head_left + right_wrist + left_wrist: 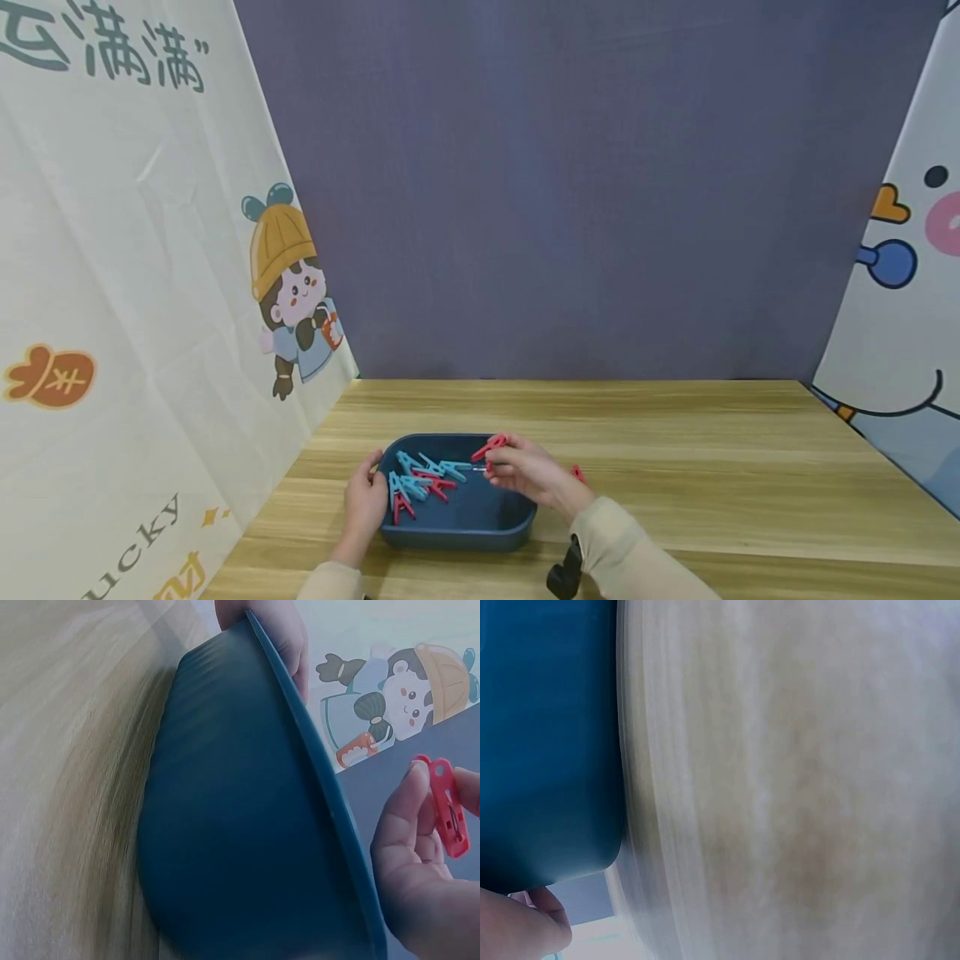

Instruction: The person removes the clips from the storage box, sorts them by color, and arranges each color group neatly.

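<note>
A dark blue plastic basin [457, 540] sits on the table with several light blue clothespins [412, 486] and red clothespins [437, 483] heaped in its left half. My left hand [366, 500] grips the basin's left end, thumb at the rim; the left wrist view catches only part of that hand [521, 926] at the basin's corner. Above the basin's right side, my right hand [528, 475] pinches a red clothespin [450, 810] between thumb and fingers. A light blue clothespin [455, 467] lies close to those fingertips.
Another red clothespin [578, 473] shows on the wooden table [697, 475], just beyond the right wrist and partly hidden by it. A purple-grey cloth [555, 200] stands behind the table, with printed white sheets [172, 250] at the sides.
</note>
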Motion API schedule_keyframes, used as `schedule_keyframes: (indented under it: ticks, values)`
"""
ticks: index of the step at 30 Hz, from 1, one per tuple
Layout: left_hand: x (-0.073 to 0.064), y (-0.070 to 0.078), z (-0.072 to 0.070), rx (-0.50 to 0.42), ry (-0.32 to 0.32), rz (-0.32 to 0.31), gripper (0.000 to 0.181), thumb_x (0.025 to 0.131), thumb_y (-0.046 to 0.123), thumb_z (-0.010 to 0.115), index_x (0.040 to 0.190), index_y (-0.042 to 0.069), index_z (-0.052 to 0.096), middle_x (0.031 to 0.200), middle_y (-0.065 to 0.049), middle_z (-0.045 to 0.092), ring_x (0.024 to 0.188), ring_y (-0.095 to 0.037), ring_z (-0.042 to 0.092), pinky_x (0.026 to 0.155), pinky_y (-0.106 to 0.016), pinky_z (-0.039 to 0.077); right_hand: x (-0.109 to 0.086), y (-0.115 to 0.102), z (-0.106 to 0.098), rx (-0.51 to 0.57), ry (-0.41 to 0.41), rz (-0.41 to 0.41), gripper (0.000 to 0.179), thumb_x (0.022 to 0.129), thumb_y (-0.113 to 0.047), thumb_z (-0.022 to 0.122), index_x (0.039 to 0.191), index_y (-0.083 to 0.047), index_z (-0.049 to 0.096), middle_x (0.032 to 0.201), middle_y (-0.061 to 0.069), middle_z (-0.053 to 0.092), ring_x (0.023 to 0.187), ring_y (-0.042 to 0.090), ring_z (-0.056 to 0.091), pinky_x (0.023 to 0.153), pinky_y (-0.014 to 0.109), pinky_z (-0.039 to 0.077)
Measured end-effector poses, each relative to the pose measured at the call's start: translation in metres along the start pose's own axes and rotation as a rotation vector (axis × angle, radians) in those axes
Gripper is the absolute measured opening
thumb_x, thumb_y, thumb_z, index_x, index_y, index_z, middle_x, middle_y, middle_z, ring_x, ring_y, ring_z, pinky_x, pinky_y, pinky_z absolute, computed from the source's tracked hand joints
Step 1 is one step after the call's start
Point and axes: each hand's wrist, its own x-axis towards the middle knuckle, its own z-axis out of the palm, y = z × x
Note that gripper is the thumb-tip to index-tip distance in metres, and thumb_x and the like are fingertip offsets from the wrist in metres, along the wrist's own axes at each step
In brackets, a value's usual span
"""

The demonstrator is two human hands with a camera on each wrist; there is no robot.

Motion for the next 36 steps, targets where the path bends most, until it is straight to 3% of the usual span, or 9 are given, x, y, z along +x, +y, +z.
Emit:
schedule_keyframes:
  ticks: [5,28,36]
  values:
    - [0.000,0.001,0.000,0.003,-0.005,-0.009,0.038,0.091,-0.003,0.039,0.127,-0.010,0.046,0.118,-0.024,0.052,0.083,-0.025,0.049,0.067,-0.032,0.041,-0.001,-0.001,-0.004,-0.002,0.015,0.006,0.011,0.089,-0.007,0.057,0.095,-0.006,0.048,0.080,0.007,0.060,0.065,0.011,0.059,0.062,0.024,0.049]
    - [0.001,-0.002,-0.001,-0.002,-0.016,-0.011,0.038,0.090,-0.003,0.039,0.126,-0.011,0.046,0.111,-0.025,0.053,0.079,-0.024,0.049,0.064,-0.032,0.041,-0.010,-0.012,-0.026,-0.025,0.048,-0.014,0.009,0.090,-0.012,0.057,0.098,-0.009,0.056,0.080,0.002,0.057,0.066,0.010,0.057,0.060,0.021,0.047]
    - [0.001,-0.001,-0.001,0.000,-0.016,-0.017,0.038,0.090,-0.003,0.039,0.127,-0.011,0.045,0.110,-0.024,0.053,0.079,-0.025,0.049,0.064,-0.031,0.041,-0.015,-0.017,-0.036,-0.056,0.098,-0.021,0.031,0.090,-0.014,0.057,0.117,-0.001,0.051,0.082,0.002,0.056,0.070,0.011,0.058,0.062,0.022,0.047]
